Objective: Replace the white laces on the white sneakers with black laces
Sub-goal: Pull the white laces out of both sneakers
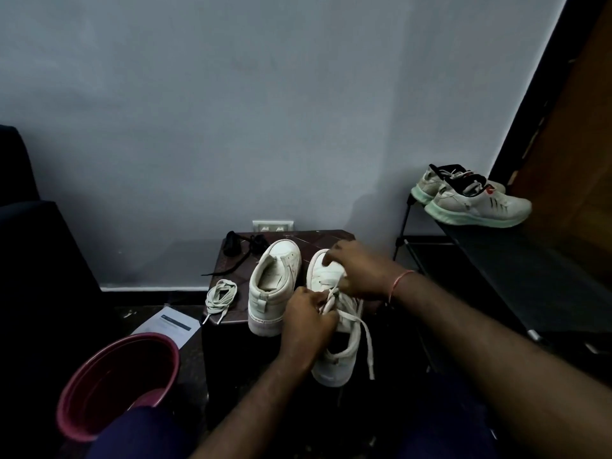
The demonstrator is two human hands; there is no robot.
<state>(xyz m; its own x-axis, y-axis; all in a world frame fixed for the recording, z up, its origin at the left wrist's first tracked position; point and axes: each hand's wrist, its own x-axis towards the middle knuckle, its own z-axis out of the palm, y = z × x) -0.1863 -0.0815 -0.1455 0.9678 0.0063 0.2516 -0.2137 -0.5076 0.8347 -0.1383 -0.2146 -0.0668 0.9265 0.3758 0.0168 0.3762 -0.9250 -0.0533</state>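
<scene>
Two white sneakers stand on a small dark table (231, 313). The left sneaker (273, 286) has no lace. The right sneaker (334, 352) still carries a white lace (359, 321), whose loose ends hang over its side. My left hand (306, 321) pinches that lace near the middle eyelets. My right hand (359, 271) rests on the toe part of the right sneaker with its fingers curled by the lace. A removed white lace (221, 294) lies coiled at the table's left edge. Black laces (240, 248) lie bundled at the back left of the table.
A red bucket (116, 382) stands on the floor at the lower left, with a sheet of paper (169, 326) beside it. A dark rack (496, 260) on the right holds another pair of pale sneakers (473, 202). A wall socket (273, 225) sits behind the table.
</scene>
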